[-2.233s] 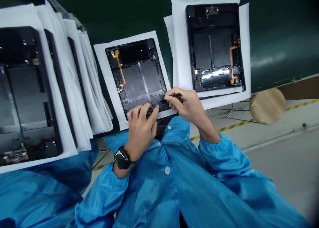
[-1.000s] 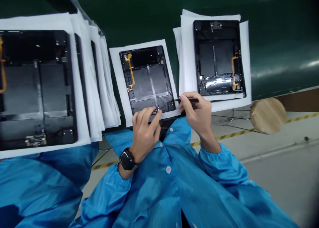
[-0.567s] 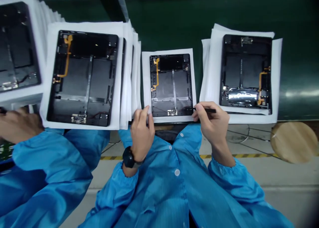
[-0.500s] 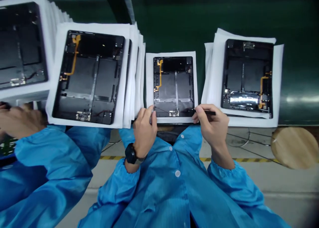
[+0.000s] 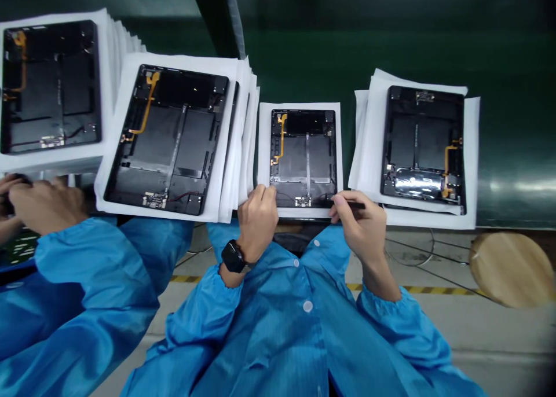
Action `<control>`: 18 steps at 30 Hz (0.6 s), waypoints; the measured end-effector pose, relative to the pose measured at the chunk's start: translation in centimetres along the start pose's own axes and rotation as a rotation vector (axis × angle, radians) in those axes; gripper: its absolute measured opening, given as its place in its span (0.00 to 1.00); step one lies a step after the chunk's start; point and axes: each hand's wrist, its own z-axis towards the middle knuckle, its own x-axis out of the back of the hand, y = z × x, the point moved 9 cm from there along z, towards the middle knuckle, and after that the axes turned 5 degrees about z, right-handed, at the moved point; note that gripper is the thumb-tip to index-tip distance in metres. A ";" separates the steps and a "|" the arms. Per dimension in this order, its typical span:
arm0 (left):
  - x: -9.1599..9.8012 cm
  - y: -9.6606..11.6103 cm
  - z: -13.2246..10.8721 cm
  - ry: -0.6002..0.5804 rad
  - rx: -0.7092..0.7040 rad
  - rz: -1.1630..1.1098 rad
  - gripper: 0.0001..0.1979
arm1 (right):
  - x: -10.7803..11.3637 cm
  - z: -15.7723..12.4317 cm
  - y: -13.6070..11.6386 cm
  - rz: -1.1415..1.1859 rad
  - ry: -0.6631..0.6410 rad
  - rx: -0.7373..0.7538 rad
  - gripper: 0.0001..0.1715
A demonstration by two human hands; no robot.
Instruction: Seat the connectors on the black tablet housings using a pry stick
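Note:
In front of me an opened tablet (image 5: 321, 160) lies on a white foam sheet (image 5: 263, 136), its batteries, orange flex cable (image 5: 282, 138) and small lower circuit board (image 5: 303, 202) exposed. My left hand (image 5: 259, 217) is closed at the tablet's lower left corner; its fingertips are mostly hidden, and whatever they pinch cannot be made out. At the lower right corner, my right hand (image 5: 362, 223) grips a slim black pen-like tool (image 5: 357, 205) between thumb and fingers. The tool points left towards the tablet's lower edge, near a dark wire.
Left of me is a stack of opened tablets (image 5: 195, 148) between foam sheets, with another stack (image 5: 78, 96) beyond it. More tablets (image 5: 402, 133) are piled on the right. A co-worker's hands (image 5: 47, 203) work at far left. A round wooden stool (image 5: 512, 269) stands below right.
The view has shifted slightly. My left hand's thumb has gone out of sight beneath the curled fingers. My right hand keeps its hold on the black tool near the lower right corner.

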 end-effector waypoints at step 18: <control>0.2 -3.3 -2.4 0.067 0.482 -0.669 0.06 | -4.7 0.4 -1.1 0.087 -0.164 0.067 0.10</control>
